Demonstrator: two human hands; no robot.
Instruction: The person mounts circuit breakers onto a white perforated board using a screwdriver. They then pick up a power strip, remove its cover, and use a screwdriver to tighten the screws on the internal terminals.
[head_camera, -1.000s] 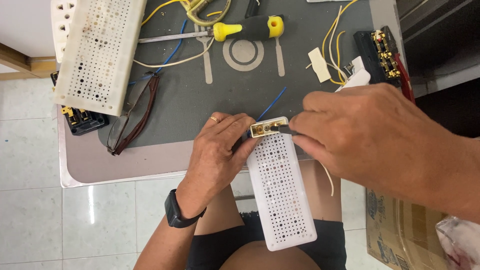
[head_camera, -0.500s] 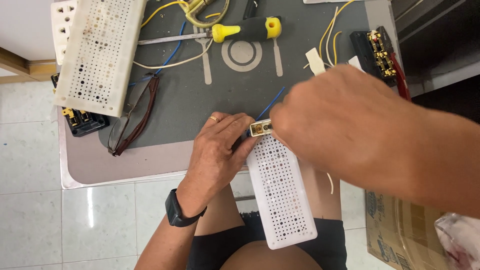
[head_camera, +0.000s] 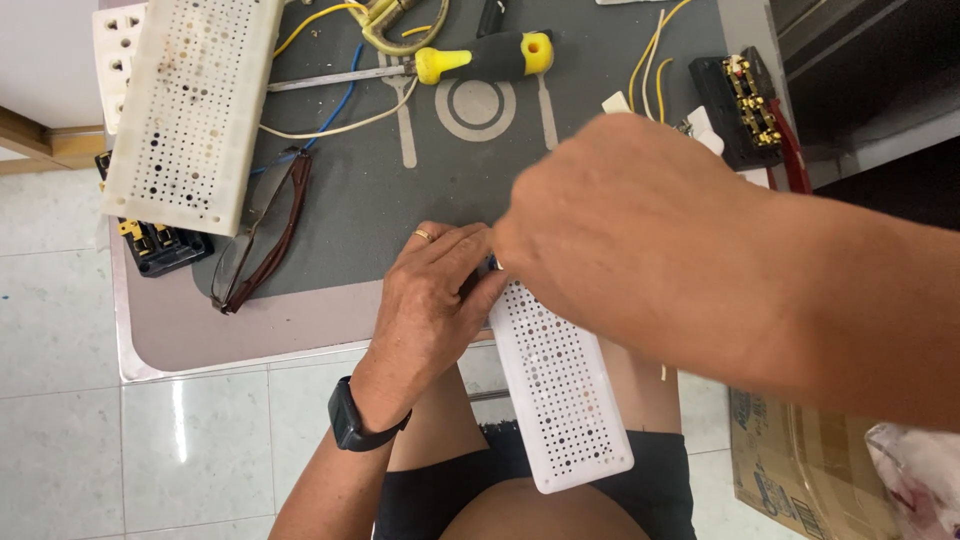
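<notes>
My left hand (head_camera: 432, 300), with a gold ring and a black wristwatch, grips the top end of a long white perforated cover (head_camera: 560, 385) that rests across my lap. Over that same end my right hand (head_camera: 625, 235) is closed, fingers meeting my left hand's fingertips. It hides the small part and the blue wire seen there earlier, so what it pinches is out of sight.
On the grey mat (head_camera: 450, 180) lie a yellow-and-black screwdriver (head_camera: 485, 58), brown glasses (head_camera: 265, 230), loose yellow, white and blue wires (head_camera: 330, 110), a larger perforated white cover (head_camera: 190, 110) and a black terminal block (head_camera: 750, 100). A cardboard box (head_camera: 790, 470) stands at the lower right.
My right hand has moved left and up over the cover's top end, now hiding the small brass-and-white part and blue wire. My left hand has kept its hold.
</notes>
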